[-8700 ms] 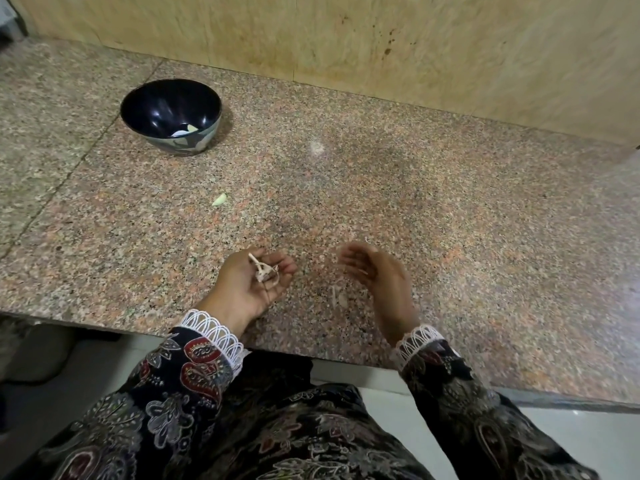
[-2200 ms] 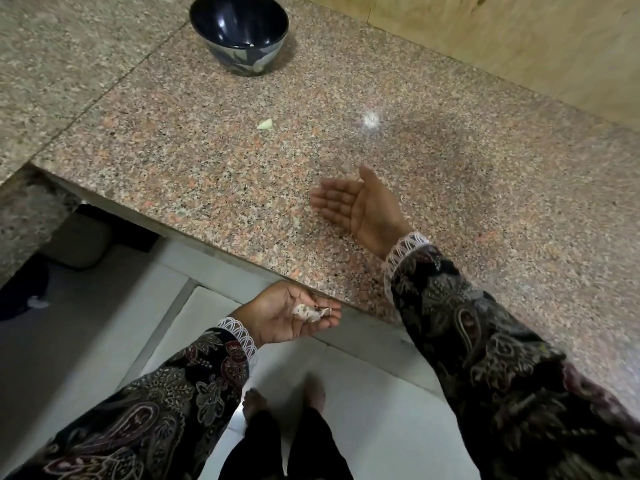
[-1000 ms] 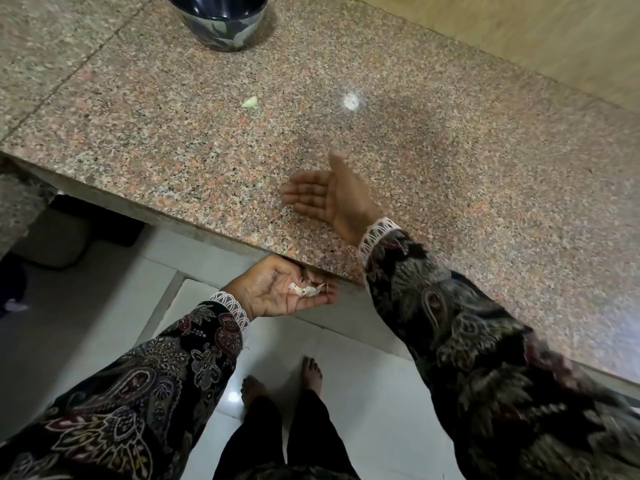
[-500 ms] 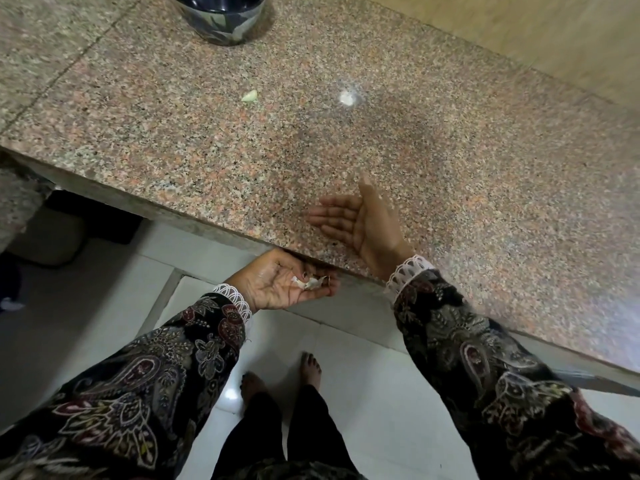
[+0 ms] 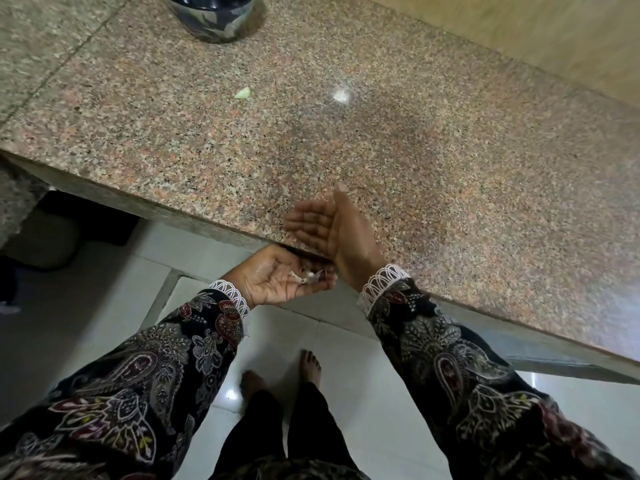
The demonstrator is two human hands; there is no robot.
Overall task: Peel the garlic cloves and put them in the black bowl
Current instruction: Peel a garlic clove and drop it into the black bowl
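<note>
My left hand (image 5: pixel 277 278) is cupped palm up just below the front edge of the granite counter (image 5: pixel 450 161). Papery white garlic skins (image 5: pixel 308 278) lie in it, with the fingers curled up around them. My right hand (image 5: pixel 332 226) stands on its side at the counter's edge right above the left hand, fingers straight and palm facing left. The black bowl (image 5: pixel 214 24) stands at the far left of the counter, cut off by the top of the frame, so its inside is hidden. A small pale green garlic piece (image 5: pixel 243 93) lies on the counter in front of the bowl.
A beige wall (image 5: pixel 519 36) runs behind the counter. A bright white spot (image 5: pixel 341 95) shows on the stone right of the garlic piece. Below the edge is white tiled floor with my bare feet (image 5: pixel 308 365), and dark things sit under the counter at left (image 5: pixel 52 244).
My right hand has slid back across the counter to its front edge. My left hand has stayed cupped under the edge with the skins, now directly beneath the right hand.
</note>
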